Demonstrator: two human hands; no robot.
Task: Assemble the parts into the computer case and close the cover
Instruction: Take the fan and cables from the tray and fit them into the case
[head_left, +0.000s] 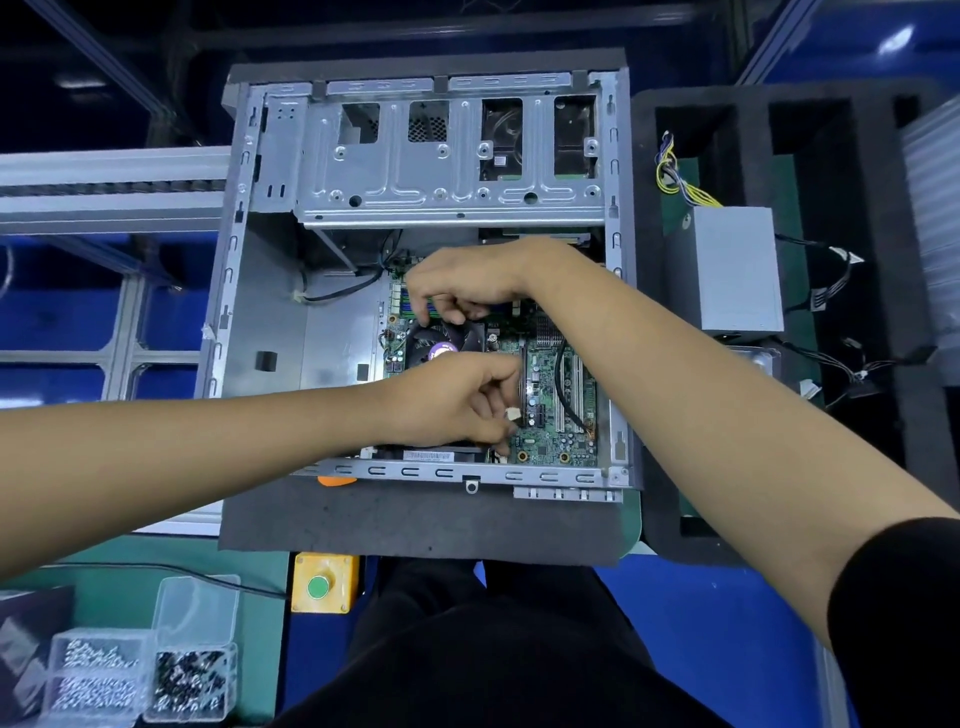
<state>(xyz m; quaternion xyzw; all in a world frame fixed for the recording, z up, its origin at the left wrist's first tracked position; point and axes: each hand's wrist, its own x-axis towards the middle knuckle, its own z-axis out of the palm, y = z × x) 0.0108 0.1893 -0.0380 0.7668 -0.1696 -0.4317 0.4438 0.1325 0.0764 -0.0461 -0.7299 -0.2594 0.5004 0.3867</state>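
Note:
The open computer case (234, 291) lies on its side on a dark foam mat. Its motherboard (550, 431) sits in the near right corner, with a black CPU fan (441, 345) bearing a purple sticker. My right hand (467, 288) reaches in from the right above the fan, its fingers curled round the end of a green memory module (418, 306) at the slots. My left hand (452, 405) comes in from the left over the fan's near side, its fingertips pinching a small white connector (512, 414) by the board. The drive cage (452, 171) spans the case's far end.
To the right, a black foam tray (872, 218) holds a grey power supply (727, 270) with loose cables. Clear boxes of screws (145, 680) stand at the near left. A yellow box with a green button (324, 584) sits at the table's front, and an orange tool tip (337, 480) shows under the case edge.

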